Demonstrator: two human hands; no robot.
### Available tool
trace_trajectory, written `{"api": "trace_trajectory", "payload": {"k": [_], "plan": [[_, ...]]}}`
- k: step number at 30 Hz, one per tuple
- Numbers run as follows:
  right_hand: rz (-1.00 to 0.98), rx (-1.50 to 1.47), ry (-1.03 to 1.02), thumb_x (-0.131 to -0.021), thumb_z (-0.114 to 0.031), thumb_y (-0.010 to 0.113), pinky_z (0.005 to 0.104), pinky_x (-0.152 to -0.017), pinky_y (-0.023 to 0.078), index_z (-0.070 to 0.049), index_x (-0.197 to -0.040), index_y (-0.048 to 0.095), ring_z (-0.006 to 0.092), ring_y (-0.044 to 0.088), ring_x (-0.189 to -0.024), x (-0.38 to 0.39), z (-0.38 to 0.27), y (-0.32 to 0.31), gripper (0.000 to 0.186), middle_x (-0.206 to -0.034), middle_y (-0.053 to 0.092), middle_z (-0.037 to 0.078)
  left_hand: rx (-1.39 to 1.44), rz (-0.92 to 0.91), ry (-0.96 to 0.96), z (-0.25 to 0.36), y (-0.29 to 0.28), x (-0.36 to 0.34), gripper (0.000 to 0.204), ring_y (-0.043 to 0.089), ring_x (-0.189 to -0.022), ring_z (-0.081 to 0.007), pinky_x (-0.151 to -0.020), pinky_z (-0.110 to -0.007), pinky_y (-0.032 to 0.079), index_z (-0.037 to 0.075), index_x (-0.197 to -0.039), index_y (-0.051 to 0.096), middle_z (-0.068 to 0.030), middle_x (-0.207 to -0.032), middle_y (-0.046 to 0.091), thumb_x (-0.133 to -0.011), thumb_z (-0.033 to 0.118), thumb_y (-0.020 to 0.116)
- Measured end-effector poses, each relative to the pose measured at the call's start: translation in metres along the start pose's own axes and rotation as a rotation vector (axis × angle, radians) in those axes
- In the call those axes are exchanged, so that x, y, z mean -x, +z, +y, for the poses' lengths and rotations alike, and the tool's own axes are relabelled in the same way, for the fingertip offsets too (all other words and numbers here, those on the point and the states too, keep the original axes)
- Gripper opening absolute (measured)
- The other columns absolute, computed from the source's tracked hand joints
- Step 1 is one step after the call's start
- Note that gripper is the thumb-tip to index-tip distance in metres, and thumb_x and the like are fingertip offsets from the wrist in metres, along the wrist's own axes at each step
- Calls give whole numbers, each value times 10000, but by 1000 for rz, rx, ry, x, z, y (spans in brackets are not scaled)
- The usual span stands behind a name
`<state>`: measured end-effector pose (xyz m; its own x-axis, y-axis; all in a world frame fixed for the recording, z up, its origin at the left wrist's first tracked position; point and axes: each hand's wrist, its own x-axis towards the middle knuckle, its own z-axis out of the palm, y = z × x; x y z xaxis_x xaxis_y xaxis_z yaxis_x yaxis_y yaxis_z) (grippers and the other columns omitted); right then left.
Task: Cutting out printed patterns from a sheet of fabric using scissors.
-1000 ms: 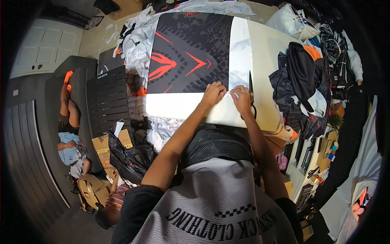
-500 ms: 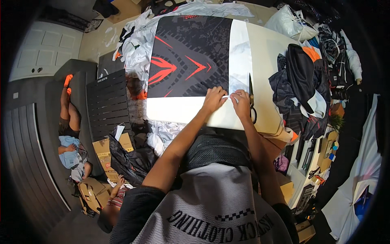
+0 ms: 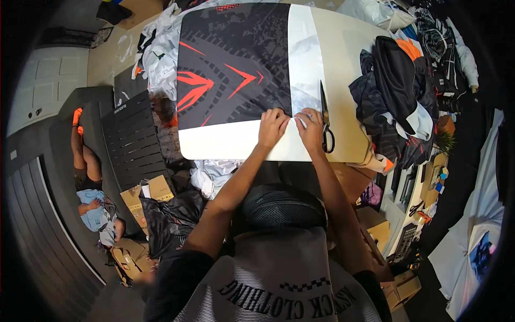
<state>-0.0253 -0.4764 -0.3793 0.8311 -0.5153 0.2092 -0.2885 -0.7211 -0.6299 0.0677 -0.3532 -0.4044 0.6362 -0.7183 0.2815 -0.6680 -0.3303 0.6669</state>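
Observation:
A dark fabric panel [image 3: 236,64] with red arrow shapes and a white strip [image 3: 306,48] along its right side lies flat on the cream table [image 3: 225,140]. At the panel's near right corner, my left hand [image 3: 274,127] is closed on the white fabric edge. Close beside it, my right hand [image 3: 309,129] pinches the same edge, with a small fold of white between the two hands. Black-handled scissors [image 3: 328,140] lie just right of my right hand, blades pointing away from me.
A pile of dark garments [image 3: 397,96] covers the table's right end. White fabric [image 3: 163,59] heaps along the left side. Beyond a black slatted bench [image 3: 131,134], a person [image 3: 92,204] rests on a grey sofa. Cardboard boxes [image 3: 155,190] and a shelf unit [image 3: 410,201] stand nearby.
My view has shifted, so the table sits higher and further left. Both hands stay pinched at the fabric corner. The second person at lower left is now mostly hidden.

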Motion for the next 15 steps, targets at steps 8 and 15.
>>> {"api": "trace_trajectory", "payload": {"k": [8, 15], "plan": [[72, 22, 6, -762, -71, 677, 345, -866, 429, -91, -889, 667, 265, 529, -970, 6, 0, 10, 130, -1063, 583, 51, -43, -12, -9, 1, 1, -2, 83, 483, -826, -231, -773, -327, 370, 99, -870, 623, -33, -946, 546, -806, 149, 637], [98, 32, 9, -756, -81, 683, 346, -867, 426, -97, -894, 655, 256, 531, -971, 4, -1, 15, 142, -1065, 584, 38, -81, 15, -42, 1, 0, -5, 96, 494, -837, -231, -773, -321, 371, 104, -863, 615, -32, -965, 555, -787, 153, 645]]}}
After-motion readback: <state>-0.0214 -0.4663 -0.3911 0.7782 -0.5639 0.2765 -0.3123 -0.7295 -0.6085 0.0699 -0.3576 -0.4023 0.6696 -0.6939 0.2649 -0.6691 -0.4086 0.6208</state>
